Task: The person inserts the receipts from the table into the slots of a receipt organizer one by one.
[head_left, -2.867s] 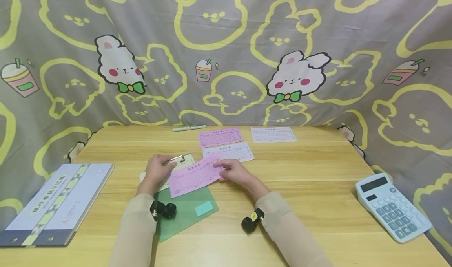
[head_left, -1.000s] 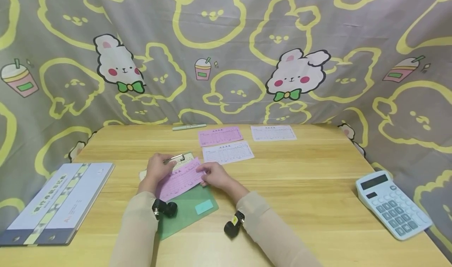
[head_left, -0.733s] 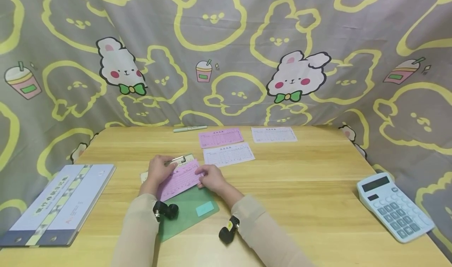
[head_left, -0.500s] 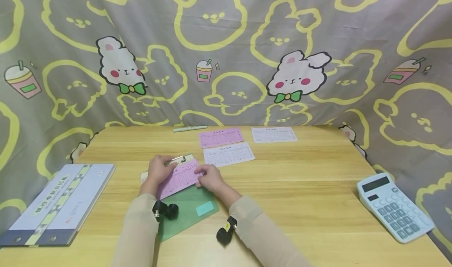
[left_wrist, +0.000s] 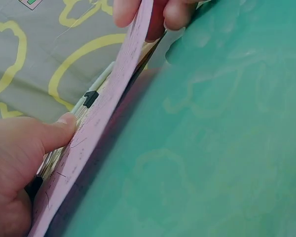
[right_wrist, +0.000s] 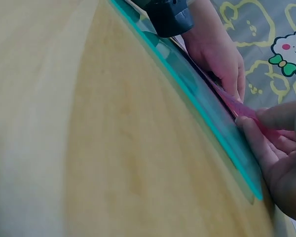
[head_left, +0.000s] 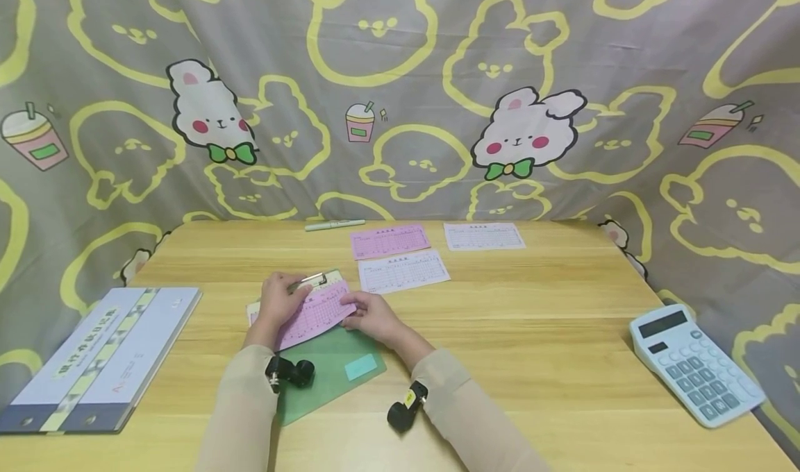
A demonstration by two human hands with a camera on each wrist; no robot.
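Observation:
A translucent green clipboard (head_left: 325, 378) lies tilted on the table, with a metal clip (head_left: 312, 279) at its top edge and cream paper (head_left: 334, 279) under the clip. My left hand (head_left: 281, 305) grips the clipboard's top at the clip; its thumb (left_wrist: 59, 132) lies by the clip and the slip's upper edge. Over the board lies a pink printed slip (head_left: 319, 317), slightly bowed in the left wrist view. My right hand (head_left: 373, 317) pinches its right end between thumb and fingers, as the right wrist view also shows. Most left fingers are hidden in the head view.
Behind the clipboard lie another pink slip (head_left: 391, 241), two white slips (head_left: 404, 271) and a pen (head_left: 335, 225). A bound ledger (head_left: 103, 361) sits at left, a light blue calculator (head_left: 696, 364) at right. A patterned curtain (head_left: 400, 97) rises behind the table.
My right hand has brought the pink slip leftward onto the clipboard, close beside my left hand. In the last half second it shifts only slightly. The left hand stays at the clip.

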